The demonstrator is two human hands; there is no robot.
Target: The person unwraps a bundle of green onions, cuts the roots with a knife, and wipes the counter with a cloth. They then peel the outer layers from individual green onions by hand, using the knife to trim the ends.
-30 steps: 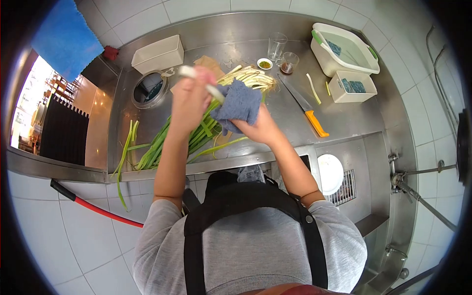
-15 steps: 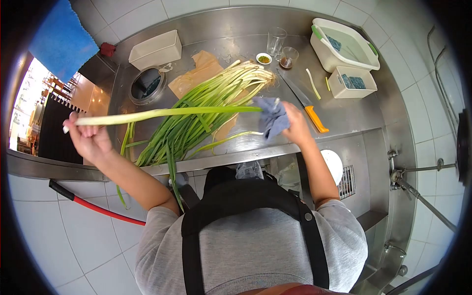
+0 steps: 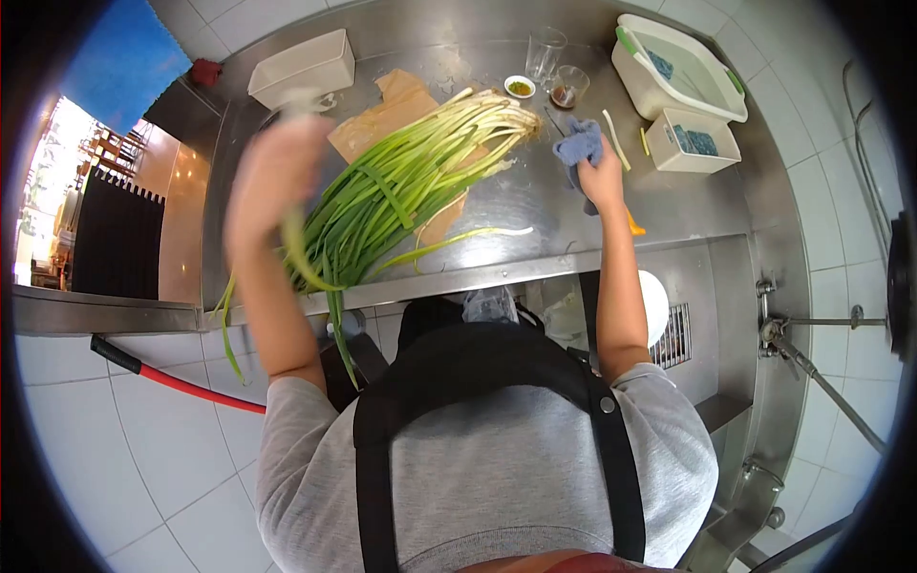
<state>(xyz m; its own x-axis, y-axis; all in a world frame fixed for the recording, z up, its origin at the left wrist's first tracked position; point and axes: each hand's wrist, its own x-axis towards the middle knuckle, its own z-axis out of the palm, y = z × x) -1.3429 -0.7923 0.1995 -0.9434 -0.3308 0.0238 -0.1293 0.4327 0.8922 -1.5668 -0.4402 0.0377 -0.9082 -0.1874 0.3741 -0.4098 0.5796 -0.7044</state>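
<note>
My left hand [image 3: 280,177] is raised over the left of the counter, smeared by motion. A single green onion stalk [image 3: 298,250] hangs from it, its pale end blurred above the fingers. My right hand [image 3: 602,180] is closed on a crumpled blue cloth [image 3: 580,145], right of the pile. Below that hand the knife's orange handle [image 3: 635,224] shows in part. A large pile of green onions [image 3: 401,186] lies across the counter, roots to the upper right, partly on brown paper [image 3: 368,119].
At the back left stands an empty beige bin [image 3: 303,69]. Two glasses [image 3: 545,54] and a small sauce bowl [image 3: 519,87] are at the back. A white tub [image 3: 669,81] and smaller container [image 3: 702,158] stand right. The counter's front edge [image 3: 458,285] runs below.
My left hand has moved right and up, and the stalk now hangs down instead of stretching across. My right hand and the cloth have moved right and up, off the stalk's leafy end.
</note>
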